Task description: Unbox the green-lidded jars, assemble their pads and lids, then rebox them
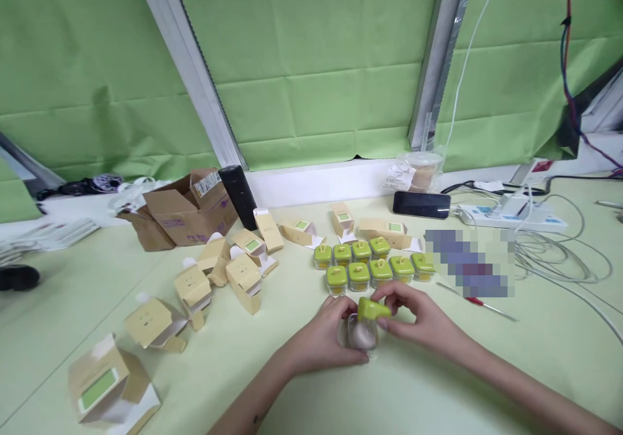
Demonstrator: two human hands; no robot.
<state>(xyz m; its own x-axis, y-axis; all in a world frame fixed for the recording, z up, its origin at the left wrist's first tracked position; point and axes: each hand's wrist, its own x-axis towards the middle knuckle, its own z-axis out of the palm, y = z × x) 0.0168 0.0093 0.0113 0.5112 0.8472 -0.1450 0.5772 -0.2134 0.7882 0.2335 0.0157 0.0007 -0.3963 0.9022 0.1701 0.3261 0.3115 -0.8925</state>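
Note:
Near the front middle of the table, my left hand (328,337) is wrapped round a small clear container (364,334), tipped so that its pale inside shows. A green lid (374,309) is pinched in my right hand (413,311), tilted at the container's upper edge; I cannot tell whether the two touch. Just beyond my hands stand two rows of similar clear containers with green lids (359,273), each lid bearing a small yellow loop. Something yellow shows inside them.
Opened small cartons (195,285) lie across the left and back. A brown cardboard box (187,208) and a black cylinder (238,195) stand behind. To the right are a phone (421,204), a screwdriver (476,301), a power strip (516,217) and looped cables (559,253).

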